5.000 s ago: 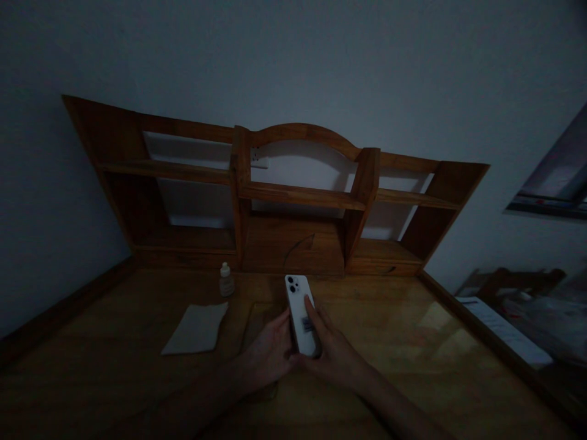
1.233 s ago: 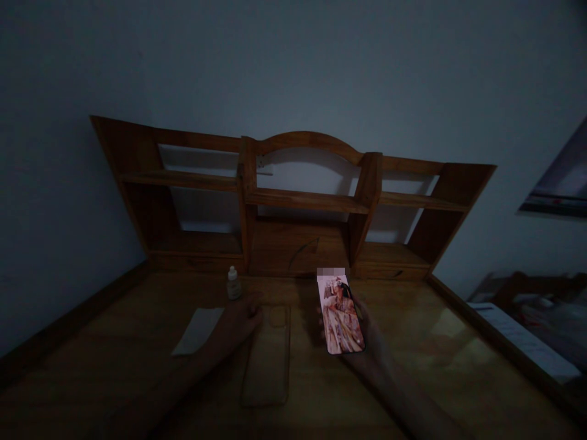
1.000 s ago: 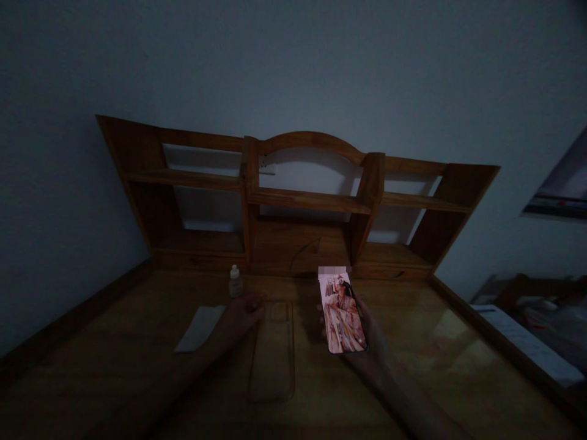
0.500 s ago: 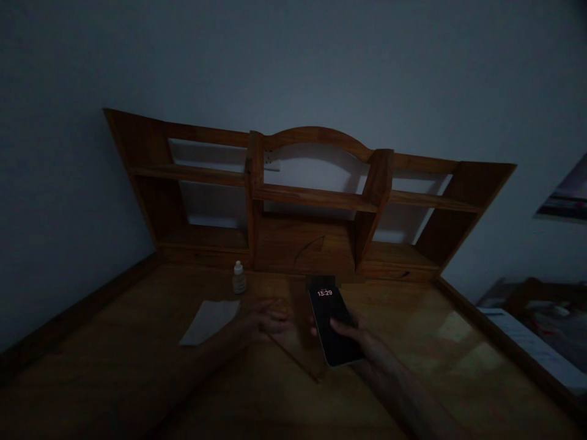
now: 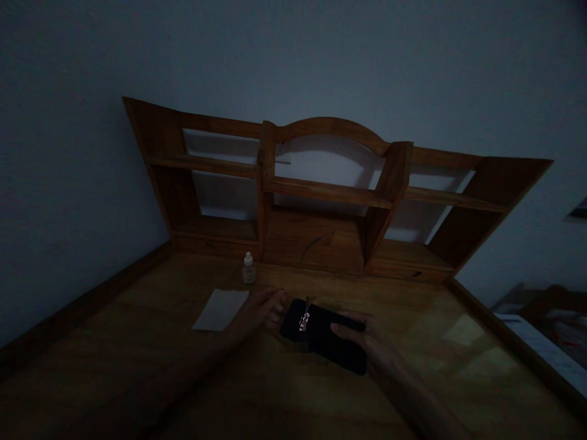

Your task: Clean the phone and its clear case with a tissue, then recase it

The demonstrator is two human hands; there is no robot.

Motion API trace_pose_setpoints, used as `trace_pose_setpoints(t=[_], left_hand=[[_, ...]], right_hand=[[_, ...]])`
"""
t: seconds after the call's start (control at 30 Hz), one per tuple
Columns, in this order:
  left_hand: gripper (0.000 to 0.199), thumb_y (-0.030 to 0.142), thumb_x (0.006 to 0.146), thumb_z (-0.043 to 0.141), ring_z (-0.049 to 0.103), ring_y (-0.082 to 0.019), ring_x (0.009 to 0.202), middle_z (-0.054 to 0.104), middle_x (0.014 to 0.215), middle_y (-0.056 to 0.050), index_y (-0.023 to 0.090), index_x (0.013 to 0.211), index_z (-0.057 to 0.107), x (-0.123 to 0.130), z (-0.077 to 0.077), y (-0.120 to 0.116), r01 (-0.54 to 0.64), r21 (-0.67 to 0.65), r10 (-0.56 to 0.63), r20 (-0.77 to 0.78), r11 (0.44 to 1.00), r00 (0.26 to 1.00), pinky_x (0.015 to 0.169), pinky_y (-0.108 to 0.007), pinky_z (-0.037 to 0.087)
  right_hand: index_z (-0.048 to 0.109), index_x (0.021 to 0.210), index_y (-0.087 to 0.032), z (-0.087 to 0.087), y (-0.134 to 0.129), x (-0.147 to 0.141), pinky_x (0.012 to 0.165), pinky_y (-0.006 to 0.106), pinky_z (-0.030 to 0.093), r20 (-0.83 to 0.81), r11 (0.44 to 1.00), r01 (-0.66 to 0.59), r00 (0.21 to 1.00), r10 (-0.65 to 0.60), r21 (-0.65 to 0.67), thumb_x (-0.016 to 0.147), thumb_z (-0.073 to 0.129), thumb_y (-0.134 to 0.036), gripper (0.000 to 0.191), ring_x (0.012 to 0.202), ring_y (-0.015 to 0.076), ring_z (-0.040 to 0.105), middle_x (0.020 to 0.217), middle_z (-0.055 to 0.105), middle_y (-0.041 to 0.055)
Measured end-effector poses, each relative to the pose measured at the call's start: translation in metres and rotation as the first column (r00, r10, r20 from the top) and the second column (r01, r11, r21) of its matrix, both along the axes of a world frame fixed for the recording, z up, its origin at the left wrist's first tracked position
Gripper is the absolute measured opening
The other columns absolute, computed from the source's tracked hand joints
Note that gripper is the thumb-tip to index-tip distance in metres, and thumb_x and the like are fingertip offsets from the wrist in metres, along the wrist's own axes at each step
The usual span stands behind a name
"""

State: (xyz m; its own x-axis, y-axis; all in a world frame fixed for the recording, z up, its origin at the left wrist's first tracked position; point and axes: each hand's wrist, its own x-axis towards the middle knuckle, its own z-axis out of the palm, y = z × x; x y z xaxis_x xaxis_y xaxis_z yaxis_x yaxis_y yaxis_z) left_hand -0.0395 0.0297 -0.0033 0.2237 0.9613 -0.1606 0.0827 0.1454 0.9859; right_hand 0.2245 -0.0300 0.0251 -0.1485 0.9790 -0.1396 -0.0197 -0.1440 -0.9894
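A dark smartphone (image 5: 328, 339) is in my right hand (image 5: 367, 336), held slanting above the desk with its lit clock digits toward the left end. The thumb lies across its screen and the other fingers are behind it. Close to the phone's left end is my left hand (image 5: 266, 308), its fingers curled together; what they hold, if anything, is too dark to make out. A small brownish thing (image 5: 310, 300) shows at the phone's upper edge, its kind unclear. Left of the left hand lies a white sheet of paper (image 5: 220, 310), partly covered by that hand and forearm.
A small clear dropper bottle (image 5: 248, 273) with a white cap stands behind the paper. Along the back of the wooden desk (image 5: 174, 287) rises a wooden shelf unit (image 5: 330, 190) against the wall. Papers (image 5: 545, 348) lie beyond the desk's right edge. The room is dim.
My right hand has turned the phone from nearly upright to sideways, its top now toward my left hand. The thin stick seen at my left hand before no longer shows clearly. The view has shifted slightly.
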Motion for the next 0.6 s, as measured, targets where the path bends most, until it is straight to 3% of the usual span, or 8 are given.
trace_pose_setpoints(t=[0.23, 0.4, 0.6], left_hand=[[0.044, 0.061, 0.083, 0.047, 0.065, -0.02, 0.05, 0.063, 0.06, 0.0, 0.019, 0.098, 0.051, 0.003, 0.009, -0.009, -0.002, 0.044, 0.006, -0.094, 0.999, 0.996, 0.045, -0.027, 0.05], [0.046, 0.061, 0.083, 0.047, 0.063, -0.019, 0.049, 0.063, 0.058, 0.0, 0.019, 0.101, 0.054, 0.003, 0.004, -0.008, -0.018, 0.083, 0.031, -0.154, 0.996, 0.988, 0.044, -0.025, 0.047], [0.042, 0.057, 0.085, 0.046, 0.06, -0.015, 0.056, 0.061, 0.066, 0.0, 0.019, 0.1, 0.058, 0.006, -0.001, -0.009, -0.072, 0.149, 0.098, -0.174, 0.986, 0.98, 0.049, -0.024, 0.044]], right_hand=[[0.073, 0.092, -0.013, -0.009, 0.0, 0.001, 0.06, 0.028, 0.048, -0.11, 0.993, -0.078, 0.992, 0.067, -0.093, 0.072, 0.078, -0.025, 0.023, 0.069, 0.0207, 0.067, 0.08, 0.073, 0.0089], [0.073, 0.097, -0.016, -0.017, 0.002, 0.0, 0.059, 0.026, 0.048, -0.248, 0.987, -0.139, 0.962, 0.116, -0.078, 0.075, 0.076, -0.022, 0.023, 0.073, 0.0203, 0.066, 0.089, 0.073, 0.0083], [0.074, 0.091, -0.015, -0.01, 0.0, -0.006, 0.045, 0.02, 0.036, -0.041, 0.997, -0.008, 0.999, 0.005, -0.072, 0.075, 0.077, -0.029, 0.022, 0.06, 0.0143, 0.059, 0.074, 0.071, 0.0058]])
